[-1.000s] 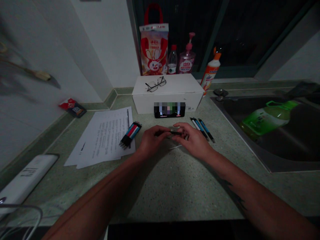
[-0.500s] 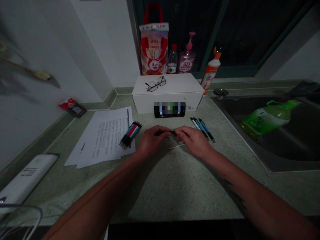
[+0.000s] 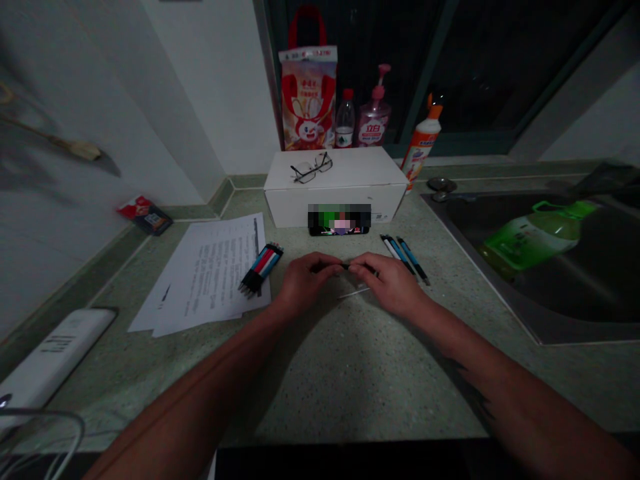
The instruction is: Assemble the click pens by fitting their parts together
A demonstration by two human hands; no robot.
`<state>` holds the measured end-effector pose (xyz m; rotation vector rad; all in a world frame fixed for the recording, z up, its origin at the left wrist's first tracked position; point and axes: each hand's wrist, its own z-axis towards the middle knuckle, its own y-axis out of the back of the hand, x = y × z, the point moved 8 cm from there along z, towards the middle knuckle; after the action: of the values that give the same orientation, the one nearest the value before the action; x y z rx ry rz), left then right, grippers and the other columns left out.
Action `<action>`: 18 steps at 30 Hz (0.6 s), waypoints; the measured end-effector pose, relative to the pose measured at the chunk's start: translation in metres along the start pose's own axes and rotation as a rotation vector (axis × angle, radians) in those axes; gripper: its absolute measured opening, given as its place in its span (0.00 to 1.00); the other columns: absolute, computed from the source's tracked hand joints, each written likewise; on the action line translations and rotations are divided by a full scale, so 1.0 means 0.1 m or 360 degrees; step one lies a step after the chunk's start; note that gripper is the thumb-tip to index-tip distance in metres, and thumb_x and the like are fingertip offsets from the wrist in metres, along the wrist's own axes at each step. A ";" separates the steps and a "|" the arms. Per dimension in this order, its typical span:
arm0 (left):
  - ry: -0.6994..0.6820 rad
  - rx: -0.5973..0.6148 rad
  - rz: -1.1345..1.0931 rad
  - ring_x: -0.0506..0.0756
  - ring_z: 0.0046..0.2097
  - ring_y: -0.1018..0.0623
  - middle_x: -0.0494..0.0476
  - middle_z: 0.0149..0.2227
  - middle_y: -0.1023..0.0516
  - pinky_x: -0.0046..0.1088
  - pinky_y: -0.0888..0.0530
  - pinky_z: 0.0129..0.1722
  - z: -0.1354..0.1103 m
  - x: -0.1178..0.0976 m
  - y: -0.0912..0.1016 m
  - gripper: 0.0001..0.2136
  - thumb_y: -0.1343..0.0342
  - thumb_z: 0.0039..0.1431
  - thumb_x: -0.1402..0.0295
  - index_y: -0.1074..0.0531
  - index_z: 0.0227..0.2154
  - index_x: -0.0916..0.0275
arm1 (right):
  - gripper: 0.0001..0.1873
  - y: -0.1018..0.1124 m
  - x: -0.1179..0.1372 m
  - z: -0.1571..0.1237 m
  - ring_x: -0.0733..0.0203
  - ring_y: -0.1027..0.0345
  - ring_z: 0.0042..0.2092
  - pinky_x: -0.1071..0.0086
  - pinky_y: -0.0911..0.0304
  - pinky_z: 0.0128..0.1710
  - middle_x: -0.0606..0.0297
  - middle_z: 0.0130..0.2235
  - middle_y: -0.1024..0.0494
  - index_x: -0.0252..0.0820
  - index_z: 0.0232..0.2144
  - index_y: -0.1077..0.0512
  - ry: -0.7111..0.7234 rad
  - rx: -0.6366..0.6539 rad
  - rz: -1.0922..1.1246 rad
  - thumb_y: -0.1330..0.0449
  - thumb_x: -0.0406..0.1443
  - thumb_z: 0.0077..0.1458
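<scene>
Both grips are closed on one dark pen [image 3: 345, 267]: left hand [image 3: 303, 283] pinches its left end and right hand [image 3: 390, 287] its right end, just above the counter [image 3: 350, 373]. A thin white refill [image 3: 354, 292] lies beneath. A pen bundle [image 3: 261, 268] lies to the left and three loose pens [image 3: 405, 257] to the right.

Mostly hidden pen [image 3: 345, 266]; pixelated phone screen [image 3: 339, 219]

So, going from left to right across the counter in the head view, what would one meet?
White device, printed papers, bundle of pens, left hand, dark pen held by both hands, right hand, sink with a green bottle inside.
</scene>
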<state>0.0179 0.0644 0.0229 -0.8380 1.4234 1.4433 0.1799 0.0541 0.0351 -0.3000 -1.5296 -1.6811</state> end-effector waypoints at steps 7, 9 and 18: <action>-0.0358 0.0335 0.0285 0.57 0.40 0.21 0.56 0.35 0.16 0.38 0.26 0.46 -0.09 -0.09 -0.20 0.03 0.37 0.57 0.68 0.19 0.32 0.56 | 0.10 0.14 -0.06 0.03 0.55 0.26 0.41 0.63 0.37 0.40 0.60 0.39 0.19 0.44 0.38 0.23 -0.0010 -0.0110 -0.0182 0.44 0.38 0.66; -0.0550 0.0575 0.0409 0.57 0.42 0.22 0.55 0.35 0.17 0.38 0.28 0.48 -0.16 -0.13 -0.34 0.03 0.37 0.57 0.69 0.19 0.32 0.56 | 0.07 0.06 -0.08 0.03 0.58 0.28 0.36 0.65 0.39 0.36 0.62 0.36 0.20 0.44 0.35 0.23 0.0000 0.0068 -0.0272 0.41 0.35 0.62; -0.0525 0.0330 0.0745 0.60 0.44 0.24 0.57 0.37 0.20 0.40 0.30 0.49 -0.02 0.01 -0.20 0.04 0.38 0.58 0.69 0.19 0.34 0.57 | 0.04 -0.21 -0.05 -0.06 0.59 0.29 0.35 0.67 0.43 0.33 0.63 0.37 0.22 0.45 0.31 0.25 0.0141 0.0448 -0.0514 0.38 0.31 0.56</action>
<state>0.0360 0.0609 0.0140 -0.1236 1.5345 1.6472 0.1703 0.0489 0.0153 0.1767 -1.7913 -1.6637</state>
